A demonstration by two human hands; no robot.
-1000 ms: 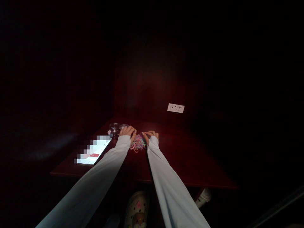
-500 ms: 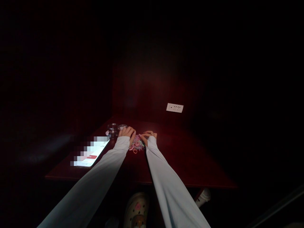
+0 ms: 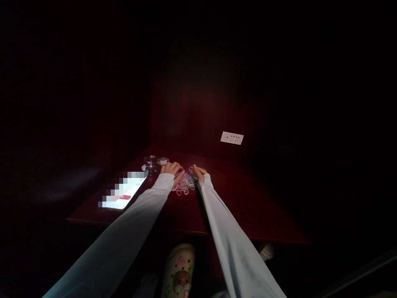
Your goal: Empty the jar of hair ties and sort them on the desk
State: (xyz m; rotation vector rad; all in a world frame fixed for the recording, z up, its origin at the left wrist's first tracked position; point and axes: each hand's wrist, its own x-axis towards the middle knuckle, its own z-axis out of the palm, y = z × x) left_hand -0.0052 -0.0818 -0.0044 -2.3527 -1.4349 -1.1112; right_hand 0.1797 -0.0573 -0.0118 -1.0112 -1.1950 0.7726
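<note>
A loose pile of small coloured elastic hair ties, mostly pink and purple with some green, lies on the dark red table between my hands. My left hand rests at the pile's left edge, palm down, fingers apart and bent over the ties. On the right side my right hand touches the pile's edge, its thumb raised and its fingers loosely stretched. A few pink ties lie by its fingertips. Its underside is hidden. Left of my left hand stand a clear jar and a round clear lid.
A lit phone lies at the table's left side. A small pale pink thing sits beside the jar. The wall behind carries a white socket plate. Below the table's front edge a decorated clog shows.
My hands have moved slightly apart, and more of the hair ties show between them. The right hand's fingers have drawn back from the pile's middle. The view has shifted a little.
</note>
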